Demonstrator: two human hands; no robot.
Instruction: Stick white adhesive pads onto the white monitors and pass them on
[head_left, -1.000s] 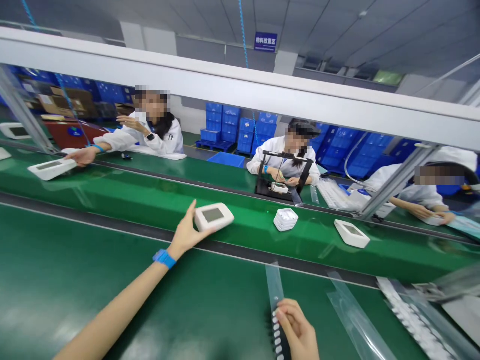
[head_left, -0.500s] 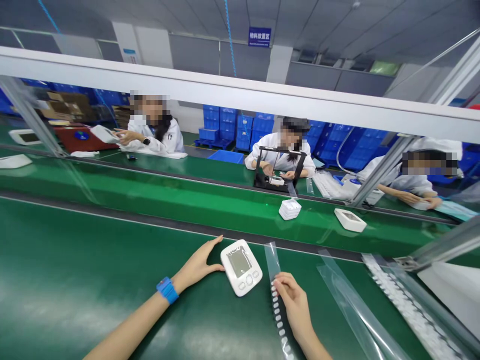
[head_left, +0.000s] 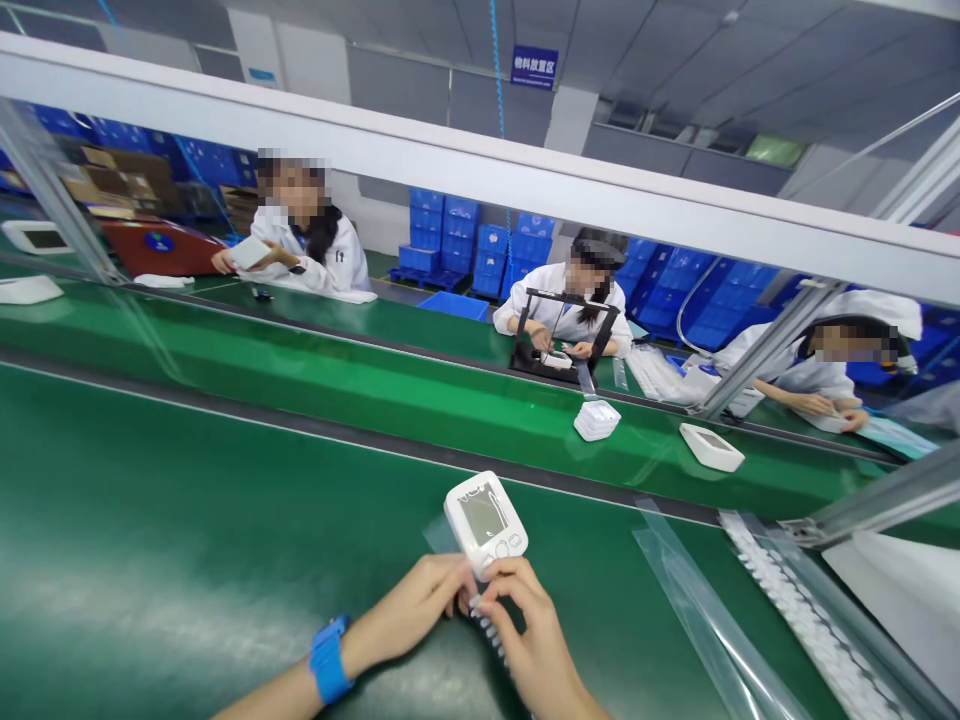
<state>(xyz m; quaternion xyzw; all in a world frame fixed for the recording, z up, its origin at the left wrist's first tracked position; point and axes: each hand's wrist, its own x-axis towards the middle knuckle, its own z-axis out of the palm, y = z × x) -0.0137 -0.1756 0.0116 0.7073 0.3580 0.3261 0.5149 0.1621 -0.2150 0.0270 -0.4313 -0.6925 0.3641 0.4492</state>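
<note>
In front of me on the green work surface lies a white blood pressure monitor [head_left: 486,515], screen up, with its lower edge close to my fingers. My left hand [head_left: 412,605], with a blue wristband [head_left: 330,660], is closed in a pinch on a clear strip of small white oval pads [head_left: 489,630]. At the same spot my right hand [head_left: 532,625] also pinches the strip between thumb and fingers. A clear end of the strip shows under the monitor's left side. Whether a single pad is between the fingertips cannot be made out.
Clear plastic strips [head_left: 697,610] and a bundle of white-padded strips [head_left: 817,610] lie at right. Beyond a dark ledge, a green belt [head_left: 337,390] carries a stack of white parts [head_left: 597,420] and another monitor [head_left: 711,447]. Several co-workers sit opposite, behind a metal frame [head_left: 450,150].
My left hand has left the monitor's side and come to the strip. My right hand has moved left, bringing the strip below the monitor. The view has shifted slightly.
</note>
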